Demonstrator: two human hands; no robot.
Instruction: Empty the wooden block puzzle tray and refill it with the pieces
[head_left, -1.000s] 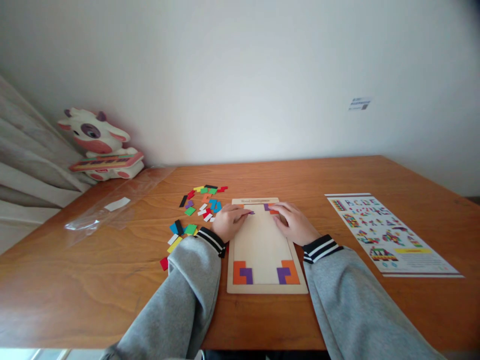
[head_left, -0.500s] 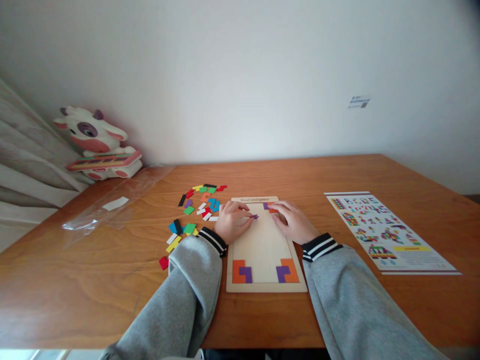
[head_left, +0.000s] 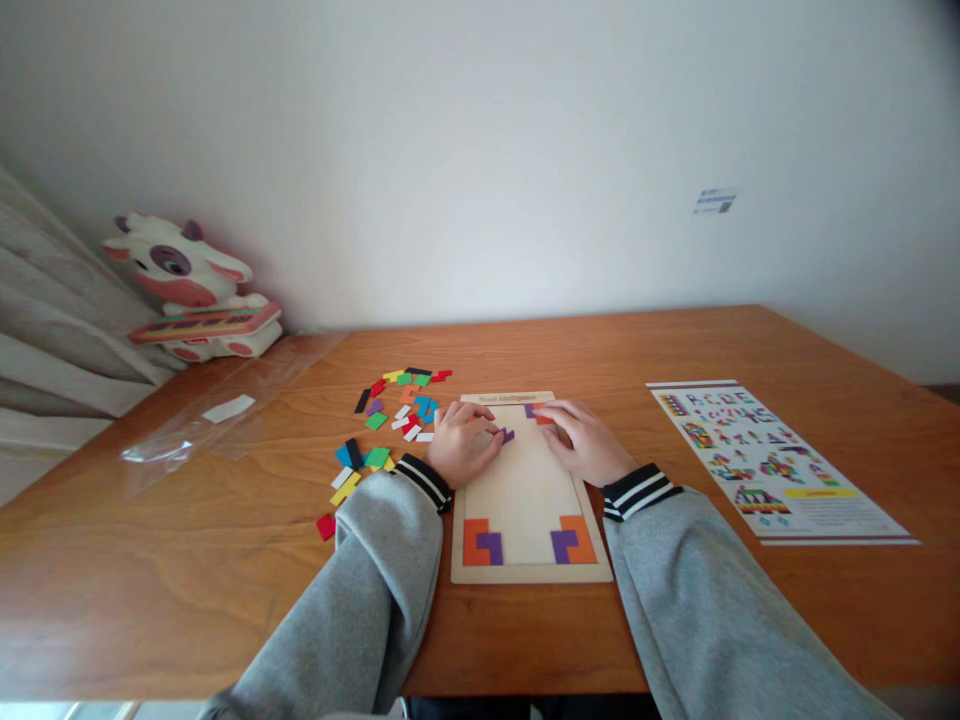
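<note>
A wooden puzzle board [head_left: 517,574] lies flat before me, with an orange piece [head_left: 470,543] and a purple piece [head_left: 491,548] in its near left corner. Its near right corner holds another orange piece [head_left: 586,540] and purple piece [head_left: 562,546]. My left hand [head_left: 463,446] is closed, pinching a tilted purple puzzle piece [head_left: 508,435] over the upper board. At the far right corner my right hand [head_left: 592,446] rests with thumb and fingers apart, fingertips touching a purple piece [head_left: 529,410] and an orange piece [head_left: 543,420], both partly hidden.
Several loose coloured pieces [head_left: 376,422] are scattered left of the board. A printed pattern sheet [head_left: 780,460] lies at the right. Farther left are a clear plastic bag [head_left: 180,440] and a cow-shaped toy keyboard [head_left: 202,290] against the wall.
The purple piece in my left hand has turned slightly and shows more of its face. My right hand stays in place at the far right corner.
</note>
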